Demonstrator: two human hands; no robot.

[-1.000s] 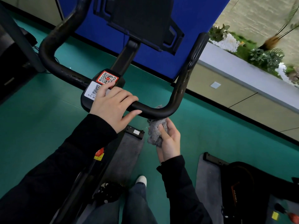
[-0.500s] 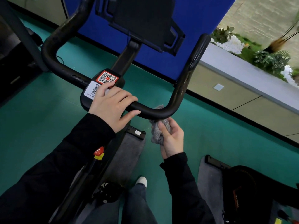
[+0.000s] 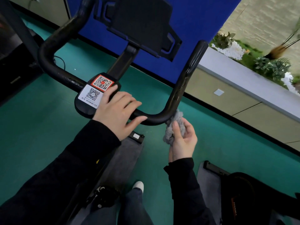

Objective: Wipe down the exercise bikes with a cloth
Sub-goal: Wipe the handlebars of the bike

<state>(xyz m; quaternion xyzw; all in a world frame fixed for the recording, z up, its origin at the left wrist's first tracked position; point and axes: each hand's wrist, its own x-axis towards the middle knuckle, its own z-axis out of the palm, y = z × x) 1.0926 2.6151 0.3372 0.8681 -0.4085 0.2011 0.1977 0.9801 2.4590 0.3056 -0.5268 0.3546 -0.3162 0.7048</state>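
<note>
The right hand (image 3: 181, 140) has its grip clamped on a bunched grey cloth (image 3: 176, 118), thumb across the near side and fingers curled behind. The top of the cloth is pressed against the underside of the black handlebar (image 3: 180, 88), right at the bend where the cross tube turns up into the right-hand arm.

To the left along the same tube, the left hand (image 3: 116, 114) rests on top with its grip apart: the fingers are spread and lie flat over the bar, the thumb points along the near edge, and the fingertips reach the rim of the centre plate (image 3: 84, 108) carrying two QR stickers.

The right arm of the bar rises far and right to a free end. The left arm curves away to the far left. Between them stands a dark device holder (image 3: 142, 25) on its stem.

Below is green floor (image 3: 40, 127), open on the right side of the bend as far as a pale ledge (image 3: 235, 73) with plants (image 3: 272, 65). A grey mat (image 3: 126, 158) lies under the bike, and another dark machine (image 3: 240, 192) sits at near right.
</note>
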